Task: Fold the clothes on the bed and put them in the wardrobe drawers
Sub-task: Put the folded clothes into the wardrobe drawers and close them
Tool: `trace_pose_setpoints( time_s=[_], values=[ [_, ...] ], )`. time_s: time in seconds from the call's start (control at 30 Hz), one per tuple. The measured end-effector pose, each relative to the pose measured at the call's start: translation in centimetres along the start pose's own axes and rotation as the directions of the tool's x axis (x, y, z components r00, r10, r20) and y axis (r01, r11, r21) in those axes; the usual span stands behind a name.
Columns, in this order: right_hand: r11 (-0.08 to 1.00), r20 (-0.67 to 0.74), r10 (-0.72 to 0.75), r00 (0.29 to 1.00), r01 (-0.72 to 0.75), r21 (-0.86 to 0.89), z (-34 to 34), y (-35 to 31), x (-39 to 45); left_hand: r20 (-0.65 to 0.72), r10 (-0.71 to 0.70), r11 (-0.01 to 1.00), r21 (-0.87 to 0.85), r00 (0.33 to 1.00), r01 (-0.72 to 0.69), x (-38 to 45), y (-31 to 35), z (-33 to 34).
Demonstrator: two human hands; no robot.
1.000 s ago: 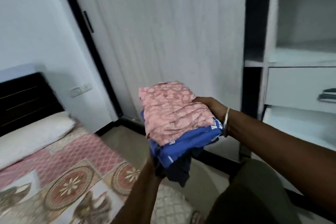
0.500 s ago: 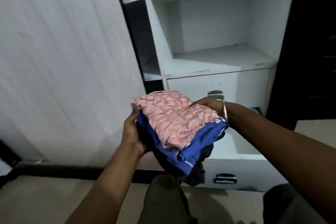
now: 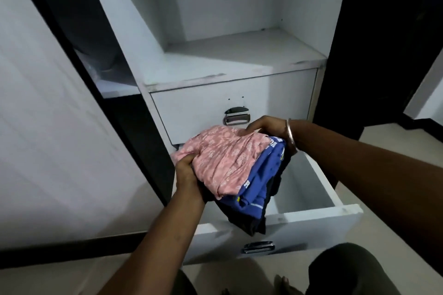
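Stack of folded clothes (image 3: 230,170) is held in the air directly over the open lower drawer (image 3: 309,189), w/ its front corner hanging past the drawer's front panel. Pink patterned piece (image 3: 225,158) on top, blue one (image 3: 261,179) under it, something dark (image 3: 249,220) at the bottom, drooping loose.

Left hand (image 3: 189,175) grips the near-left edge, thumb on top of the pink cloth, fingers curled under. Right hand (image 3: 266,127) clamps the far-right edge from above, fingers over the pink, bangle on the wrist. Both hands full, neither free.

Key relation: drawer cavity lies straight below and a bit to the right of the stack. Stack's long side runs diagonally, far-left to near-right, so it's skewed vs. the drawer walls; probably needs a small turn and a shift right before lowering. Right hand is nearer the cavity; left sits over the drawer's left edge.

Around: closed upper drawer (image 3: 203,112) w/ metal handle (image 3: 237,116) just behind the right hand, near enough to knock knuckles. Shelf (image 3: 227,60) above it. White wardrobe door (image 3: 48,127) off to the left. The hanging dark cloth may catch on the front panel, imo.
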State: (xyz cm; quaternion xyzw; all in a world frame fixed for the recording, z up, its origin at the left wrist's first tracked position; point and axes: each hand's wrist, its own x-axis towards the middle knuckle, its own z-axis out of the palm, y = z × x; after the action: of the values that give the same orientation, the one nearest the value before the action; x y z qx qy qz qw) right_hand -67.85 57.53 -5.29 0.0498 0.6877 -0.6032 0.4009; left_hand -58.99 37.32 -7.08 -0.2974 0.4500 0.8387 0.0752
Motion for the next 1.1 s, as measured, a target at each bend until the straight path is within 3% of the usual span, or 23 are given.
trace_pose_setpoints(
  time_s=[0.23, 0.43, 0.67, 0.73, 0.8, 0.9, 1.03, 1.1],
  values=[
    [0.960, -0.065, 0.147, 0.987, -0.158, -0.231, -3.8, 1.1, 9.2, -0.103, -0.316, 0.906, 0.263, 0.943, 0.332, 6.4, -1.0, -0.9],
    [0.884, -0.055, 0.302, 0.952, -0.302, -0.356, -5.6, 4.7, 16.5, -0.259, -0.389, 0.791, 0.397, 0.884, 0.465, 11.6, -3.6, -3.0],
    [0.813, 0.012, 0.390, 0.921, -0.339, -0.473, -5.7, 7.5, 21.7, -0.286, -0.428, 0.705, 0.489, 0.858, 0.514, 14.0, -7.4, -4.1],
    [0.785, 0.076, 0.406, 0.911, -0.305, -0.539, -6.2, 7.7, 22.0, -0.280, -0.444, 0.682, 0.511, 0.851, 0.524, 14.3, -7.8, -4.0],
    [0.796, 0.123, 0.333, 0.935, -0.208, -0.569, -5.9, 7.2, 21.1, -0.274, -0.369, 0.684, 0.568, 0.888, 0.459, 14.9, -7.6, -4.0],
    [0.855, 0.008, 0.187, 0.982, -0.159, -0.494, -6.7, 7.3, 19.7, -0.259, -0.324, 0.675, 0.611, 0.910, 0.414, 16.3, -7.3, -4.3],
    [0.861, -0.054, 0.251, 0.966, -0.248, -0.445, -9.7, 10.5, 18.9, -0.195, -0.345, 0.603, 0.704, 0.918, 0.376, 16.1, -6.3, -3.6],
    [0.873, -0.054, 0.224, 0.973, -0.225, -0.433, -8.2, 10.6, 15.9, -0.156, -0.408, 0.601, 0.696, 0.899, 0.393, 16.4, -6.2, -3.6]
  ],
)
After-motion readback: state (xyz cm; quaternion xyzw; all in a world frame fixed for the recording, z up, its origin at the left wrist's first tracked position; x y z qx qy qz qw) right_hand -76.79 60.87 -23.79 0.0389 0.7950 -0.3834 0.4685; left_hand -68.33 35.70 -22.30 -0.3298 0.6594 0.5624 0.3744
